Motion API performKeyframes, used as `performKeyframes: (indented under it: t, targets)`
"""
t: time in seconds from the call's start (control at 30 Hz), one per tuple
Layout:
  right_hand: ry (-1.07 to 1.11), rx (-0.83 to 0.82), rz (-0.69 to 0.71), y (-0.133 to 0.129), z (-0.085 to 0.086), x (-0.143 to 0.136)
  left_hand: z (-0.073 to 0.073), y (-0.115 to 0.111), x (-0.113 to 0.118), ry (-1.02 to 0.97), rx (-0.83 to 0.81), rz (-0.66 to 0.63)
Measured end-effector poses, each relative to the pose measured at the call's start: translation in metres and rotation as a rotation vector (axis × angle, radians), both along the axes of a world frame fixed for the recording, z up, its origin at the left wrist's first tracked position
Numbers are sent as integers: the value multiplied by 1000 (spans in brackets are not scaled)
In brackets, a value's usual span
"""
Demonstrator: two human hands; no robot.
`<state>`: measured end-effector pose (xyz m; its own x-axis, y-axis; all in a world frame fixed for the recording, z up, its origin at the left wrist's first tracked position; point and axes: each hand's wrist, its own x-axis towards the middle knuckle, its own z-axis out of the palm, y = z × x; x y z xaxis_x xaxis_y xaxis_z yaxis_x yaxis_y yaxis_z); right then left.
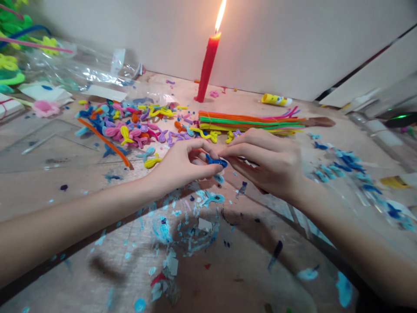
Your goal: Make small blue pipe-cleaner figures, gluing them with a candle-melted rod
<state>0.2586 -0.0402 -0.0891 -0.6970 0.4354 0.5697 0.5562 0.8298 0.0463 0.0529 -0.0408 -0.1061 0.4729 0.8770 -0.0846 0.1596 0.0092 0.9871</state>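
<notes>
My left hand (185, 163), thumb and fingers curled in a pinch, grips a small dark blue pipe-cleaner piece (215, 161) with a shiny rounded end. Close against it on the right, the fingertips of my right hand (270, 161) are pressed together and touch or nearly touch the blue piece. Under the right fingers a thin dark and pale item partly shows, too hidden to name. Below the hands, a light blue fish-shaped piece (213, 198) lies on the table (130, 243) among blue paint specks.
A lit red candle (207, 69) stands behind the hands. Bundled colourful pipe cleaners (250, 123) lie before a yellow glue stick (276, 100). Left is a heap of bent pieces (130, 130) and an orange stem (106, 142); blue pieces (348, 161) lie right.
</notes>
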Motion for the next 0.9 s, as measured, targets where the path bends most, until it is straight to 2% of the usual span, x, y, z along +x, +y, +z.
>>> performKeyframes:
  t: [0.4, 0.9]
  targets:
    - [31, -13, 19, 1, -2, 0, 2, -2, 0, -30, -78, 8]
    - [27, -89, 18, 1, -3, 1, 1, -4, 1, 10, -7, 39]
